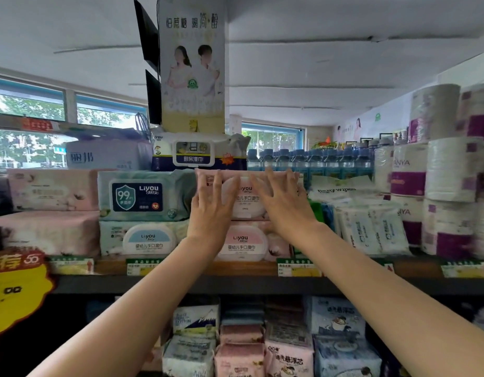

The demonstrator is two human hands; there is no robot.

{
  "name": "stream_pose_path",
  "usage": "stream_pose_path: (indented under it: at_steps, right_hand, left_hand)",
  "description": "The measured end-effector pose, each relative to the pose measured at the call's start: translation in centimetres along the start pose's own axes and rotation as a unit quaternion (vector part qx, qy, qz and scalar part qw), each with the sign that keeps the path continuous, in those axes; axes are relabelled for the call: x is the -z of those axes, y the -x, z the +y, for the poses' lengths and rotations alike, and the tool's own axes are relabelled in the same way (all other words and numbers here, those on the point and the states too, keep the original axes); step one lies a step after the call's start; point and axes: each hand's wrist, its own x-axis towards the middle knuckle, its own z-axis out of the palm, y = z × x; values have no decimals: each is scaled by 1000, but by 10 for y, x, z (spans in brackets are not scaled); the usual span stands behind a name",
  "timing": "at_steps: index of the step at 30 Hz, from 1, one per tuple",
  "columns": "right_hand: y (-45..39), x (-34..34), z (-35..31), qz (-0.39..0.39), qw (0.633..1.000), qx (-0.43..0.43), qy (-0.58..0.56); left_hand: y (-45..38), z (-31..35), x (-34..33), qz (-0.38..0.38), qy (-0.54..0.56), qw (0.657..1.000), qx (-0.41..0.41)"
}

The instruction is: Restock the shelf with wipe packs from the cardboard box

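A pink wipe pack point(246, 198) with a white oval lid lies on top of another pink wipe pack point(243, 244) on the top shelf point(235, 268). My left hand point(212, 210) lies flat against its left front, fingers spread. My right hand point(283, 205) presses on its right front, fingers spread over the lid and the pack's right end. Neither hand wraps around the pack. The cardboard box is out of view.
Left of the pink stack stand a green 99% wipe pack point(143, 195) over a blue-lidded pack point(148, 239). A kitchen wipe pack point(194, 152) sits above. White wipe sachets point(371, 229) and toilet paper rolls point(447, 170) stand to the right. Tissue packs point(241, 338) fill the lower shelf.
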Motion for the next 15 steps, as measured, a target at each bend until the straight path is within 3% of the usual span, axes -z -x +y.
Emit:
stream_pose_path:
  at_steps: [6, 8, 10, 13, 15]
  right_hand:
    - [1, 11, -9, -4, 999, -17, 39]
    - [-3, 14, -17, -26, 998, -39, 51]
    - [-11, 20, -32, 9, 998, -29, 57]
    - [-26, 28, -69, 101, 986, 121, 59]
    - [-35, 28, -93, 103, 969, 210, 83]
  left_hand:
    - [-12, -18, 21, -21, 34, 999, -19]
    - [-14, -36, 29, 0, 96, 995, -5]
    - [-18, -60, 33, 40, 78, 996, 17]
    - [-30, -93, 31, -5, 18, 999, 48]
    - [-38, -106, 28, -64, 23, 995, 74]
